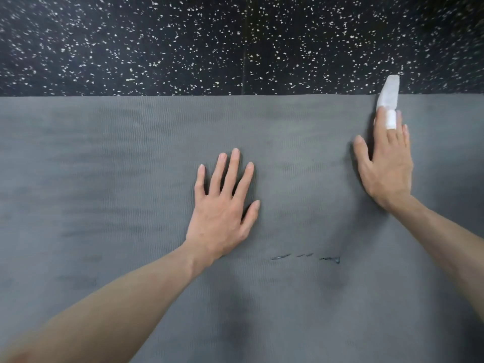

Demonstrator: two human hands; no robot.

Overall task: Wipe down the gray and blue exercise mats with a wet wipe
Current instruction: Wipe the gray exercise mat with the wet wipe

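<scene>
From my feed, nearest the camera I see 2 bare forearms reaching forward over the gray mat [104,179], which fills the lower 2 thirds of the view and shows a fine ribbed texture. A short row of 3 small dark tears [306,257] marks the mat between the forearms, closer to the right one.

A little farther out, the left hand [222,208] lies flat on the mat, palm down, fingers straight and slightly spread, holding nothing.

Beyond it and to the right, the right hand [387,166] also rests on the mat with its fingers extended toward the far edge. A white wet wipe [389,94] is threaded through those fingers: a band of it crosses over the middle finger, and the rest sticks out past the fingertips as a folded strip. I can see that the fingers trap the wipe, but not how it sits beneath the hand. The strip's tip crosses the mat's far edge and lies over the floor.

Farthest away is the black speckled floor [157,43], with a thin seam running up its middle. I see only the gray mat here.
</scene>
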